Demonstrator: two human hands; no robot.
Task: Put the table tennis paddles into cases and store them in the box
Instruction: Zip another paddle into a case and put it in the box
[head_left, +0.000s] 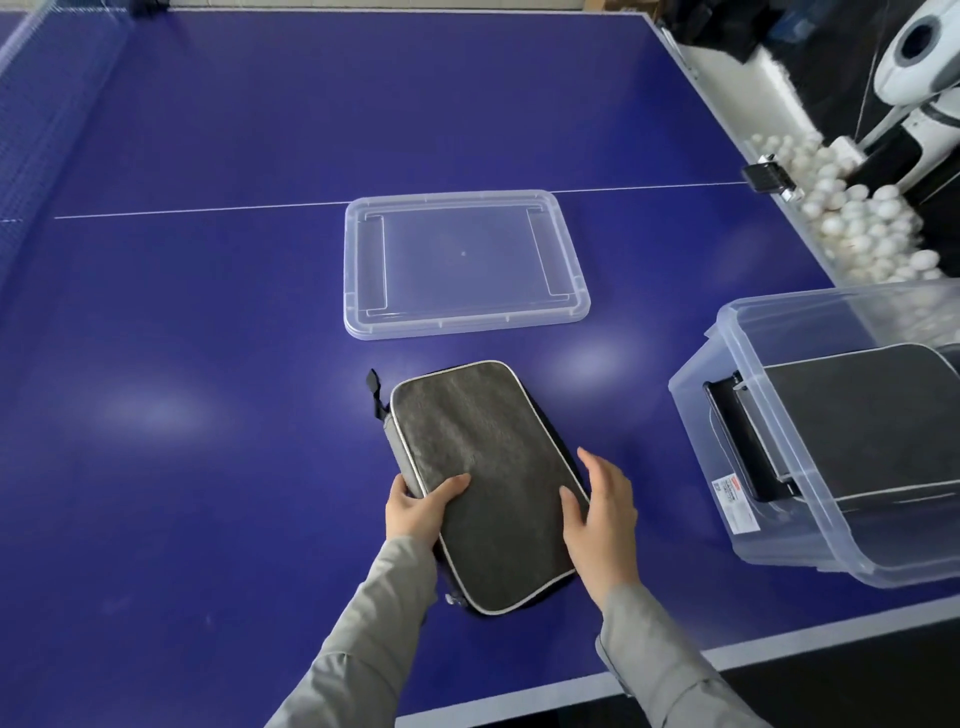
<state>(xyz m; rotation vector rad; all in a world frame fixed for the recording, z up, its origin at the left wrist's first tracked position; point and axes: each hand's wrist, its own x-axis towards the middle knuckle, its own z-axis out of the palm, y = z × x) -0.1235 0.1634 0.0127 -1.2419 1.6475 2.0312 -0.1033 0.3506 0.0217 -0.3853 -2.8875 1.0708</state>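
Both hands meet a grey case (483, 483) on the blue tabletop (208, 364): left hand (421, 512) grips its edge, right hand (600, 512) rests loose-fingered against it. Clear box (769, 525) nearby holds another case (862, 421).

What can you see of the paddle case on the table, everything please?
The paddle case is a dark grey, fabric-looking pouch, rounded-rectangular, with pale piping round its edge, a grey side band and a black pull tab at its far left corner. It looks closed and lies flat, angled, on the blue table, near the front edge. The left hand grips its near left edge; the right hand touches its right edge with relaxed fingers.
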